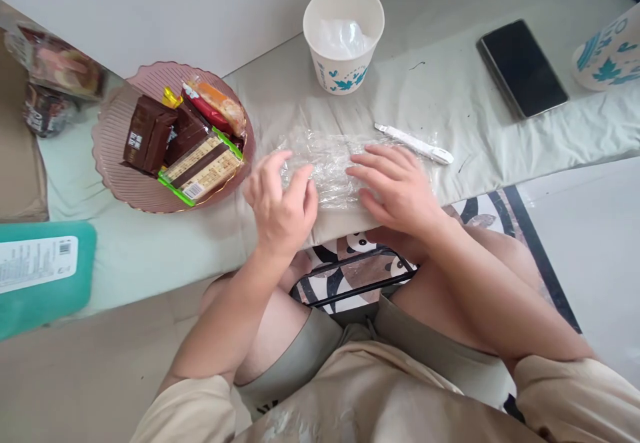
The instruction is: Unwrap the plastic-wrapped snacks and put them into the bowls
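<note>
Two bare hands are working over one sheet of clear plastic film, which is lying crinkled near the front edge of the cloth-covered surface. Around it, two paper cups are standing out: one printed cup is standing upright and holding one bunch of clear plastic, while the second cup is running out of view at the right. One phone is lying near that second cup, and one white cutter is resting by the far right part of the film. One pink plate is carrying two dark brown packets, one green-edged packet, one red packet and one bit of yellow wrapping. Two wrapped snacks are sitting beyond the plate, and one teal package is lying at the left edge

The film is stretching between the fingers: the left hand is bordering its left end with fingers bending loosely and parting from the thumb, and the right hand is spreading its fingers wide over the right part. Whether any fingertip is pressing the film, I cannot tell
</note>
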The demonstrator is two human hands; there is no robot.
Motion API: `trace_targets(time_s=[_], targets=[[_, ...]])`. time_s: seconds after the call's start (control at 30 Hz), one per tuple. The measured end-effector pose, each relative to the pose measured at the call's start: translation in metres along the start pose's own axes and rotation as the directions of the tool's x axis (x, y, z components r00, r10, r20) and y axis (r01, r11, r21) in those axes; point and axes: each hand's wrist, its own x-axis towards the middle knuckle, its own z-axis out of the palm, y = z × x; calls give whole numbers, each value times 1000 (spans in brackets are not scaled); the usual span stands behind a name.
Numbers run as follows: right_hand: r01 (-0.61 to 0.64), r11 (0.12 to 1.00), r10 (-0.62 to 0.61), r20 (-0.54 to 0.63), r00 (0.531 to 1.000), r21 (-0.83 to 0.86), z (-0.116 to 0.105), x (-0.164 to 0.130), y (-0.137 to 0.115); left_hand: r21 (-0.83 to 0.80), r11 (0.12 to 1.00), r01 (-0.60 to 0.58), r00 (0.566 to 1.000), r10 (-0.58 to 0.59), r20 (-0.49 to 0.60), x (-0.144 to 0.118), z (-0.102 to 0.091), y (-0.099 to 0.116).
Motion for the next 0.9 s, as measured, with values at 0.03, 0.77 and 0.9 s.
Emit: trace_targets(time_s=[0.03,0.77,0.9], targets=[[17,1000,-16,54,998,-23,5,0,-3,-45,997,-60,998,61,13,0,1,4],[-268,963,270,-160,950,32,1,18,12,40,995,94,993,-97,68,18,25,-14],[-227,958,236,-35,971,174,2,32,21,-199,979,-48,979,86,186,28,19,-20]])
